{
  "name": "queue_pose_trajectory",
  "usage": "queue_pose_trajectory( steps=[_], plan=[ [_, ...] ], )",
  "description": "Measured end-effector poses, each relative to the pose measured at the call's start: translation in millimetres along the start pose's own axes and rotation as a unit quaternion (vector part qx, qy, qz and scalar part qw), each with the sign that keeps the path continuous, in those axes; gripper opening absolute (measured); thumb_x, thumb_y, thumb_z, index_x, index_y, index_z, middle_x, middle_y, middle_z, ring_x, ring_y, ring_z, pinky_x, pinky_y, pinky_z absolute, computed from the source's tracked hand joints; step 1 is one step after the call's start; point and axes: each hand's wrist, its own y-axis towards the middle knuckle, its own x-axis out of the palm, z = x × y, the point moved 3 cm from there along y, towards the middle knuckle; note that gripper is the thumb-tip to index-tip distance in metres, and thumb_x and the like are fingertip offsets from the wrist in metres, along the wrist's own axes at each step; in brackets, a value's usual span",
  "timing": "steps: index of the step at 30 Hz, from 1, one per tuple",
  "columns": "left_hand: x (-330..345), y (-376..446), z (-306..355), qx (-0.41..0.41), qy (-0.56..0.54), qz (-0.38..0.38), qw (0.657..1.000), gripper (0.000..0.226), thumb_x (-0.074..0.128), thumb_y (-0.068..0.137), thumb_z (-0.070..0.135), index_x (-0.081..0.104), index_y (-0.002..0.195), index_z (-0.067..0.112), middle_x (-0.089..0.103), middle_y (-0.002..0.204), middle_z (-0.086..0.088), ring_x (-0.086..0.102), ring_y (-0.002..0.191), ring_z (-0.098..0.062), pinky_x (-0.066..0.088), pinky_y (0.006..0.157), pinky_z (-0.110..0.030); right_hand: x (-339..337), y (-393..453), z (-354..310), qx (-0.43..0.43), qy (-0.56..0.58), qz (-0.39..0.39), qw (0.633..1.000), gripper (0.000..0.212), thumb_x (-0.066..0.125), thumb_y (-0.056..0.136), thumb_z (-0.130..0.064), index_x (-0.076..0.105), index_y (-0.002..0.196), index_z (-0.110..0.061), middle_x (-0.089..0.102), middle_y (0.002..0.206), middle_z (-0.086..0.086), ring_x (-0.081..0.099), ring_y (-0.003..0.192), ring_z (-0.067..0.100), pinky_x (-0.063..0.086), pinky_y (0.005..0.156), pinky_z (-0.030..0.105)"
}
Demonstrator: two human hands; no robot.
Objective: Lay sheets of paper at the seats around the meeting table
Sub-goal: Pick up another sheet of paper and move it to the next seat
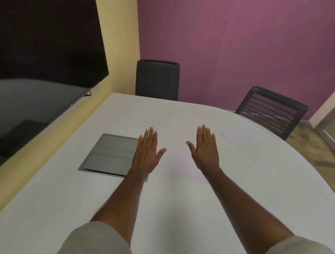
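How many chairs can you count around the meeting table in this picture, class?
2. One dark chair stands at the table's far end against the purple wall; a second slatted-back chair stands at the far right curved edge. Others may stand outside the view.

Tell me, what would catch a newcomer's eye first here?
Two bare hands, left hand and right hand, spread flat and open over the middle of the white table. A faint sheet of paper lies between them, and a grey hatch sits just left.
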Motion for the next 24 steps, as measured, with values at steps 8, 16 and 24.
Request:
queue_pose_trajectory(
  steps=[8, 16, 24],
  plan=[
    [123, 67, 15, 0.039, -0.049, -0.06, 0.996, 0.078, 0.021, 0.1, 0.056, 0.009, 0.159, 0.006, -0.001, 0.168, -0.011, -0.002, 0.156, -0.027, 0.002, 0.128, -0.045, 113, 41, 81, 0.046, -0.009, -0.068, 0.997, 0.078, 0.013, 0.099, -0.06, 0.005, 0.159, -0.011, 0.004, 0.168, 0.01, 0.002, 0.155, 0.026, 0.003, 0.126, 0.044],
    [255, 111, -8, 0.058, -0.04, -0.099, 0.993, 0.087, 0.002, 0.095, 0.065, 0.013, 0.158, 0.006, 0.002, 0.167, -0.013, 0.003, 0.155, -0.032, 0.001, 0.127, -0.046, 227, 63, 158, 0.116, 0.042, -0.138, 0.983, 0.064, 0.036, 0.103, -0.05, 0.025, 0.157, -0.018, 0.028, 0.162, 0.01, 0.025, 0.15, 0.026, 0.024, 0.12, 0.037],
    [316, 116, -13, 0.075, -0.027, -0.104, 0.991, 0.09, 0.003, 0.097, 0.066, 0.026, 0.154, 0.001, 0.019, 0.164, -0.018, 0.02, 0.151, -0.038, -0.007, 0.12, -0.037, 284, 58, 184, 0.092, -0.028, -0.154, 0.983, 0.062, 0.048, 0.099, -0.048, 0.047, 0.145, -0.006, 0.057, 0.138, 0.019, 0.058, 0.119, 0.038, 0.05, 0.092, 0.044]
  ],
)
